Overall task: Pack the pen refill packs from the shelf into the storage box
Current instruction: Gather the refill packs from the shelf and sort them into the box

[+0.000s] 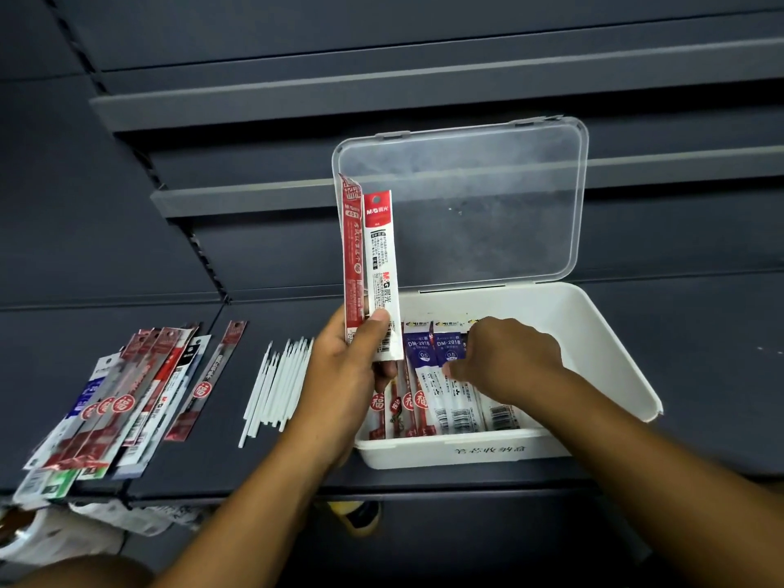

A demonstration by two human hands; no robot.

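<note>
We hold two red refill packs (368, 265) upright in our left hand (348, 367), thumb pressed over their lower ends, their long axis running nearly straight up and down above the near-left corner of the storage box (611, 354); our right hand (505, 358) is down inside the box, fingers curled onto the blue-and-white packs (441, 375) already laid there, and we cannot tell whether it is gripping one or only pressing them flat; the box stands on the shelf (263, 464) with its clear lid (466, 205) tipped back open.

The packs in the box lie with their long axis pointing away from us, red ones at the left, blue ones beside them; so the pair we hold, in our judgement, must tip from upright to lying flat along that same line, and the free room seems to lie to the right, beyond our right hand; the left hand is the nearer to the box's left side.

More packs (123, 401) lie fanned at the far left of the shelf, well apart from the box; loose white refills (275, 384) lie between.
</note>
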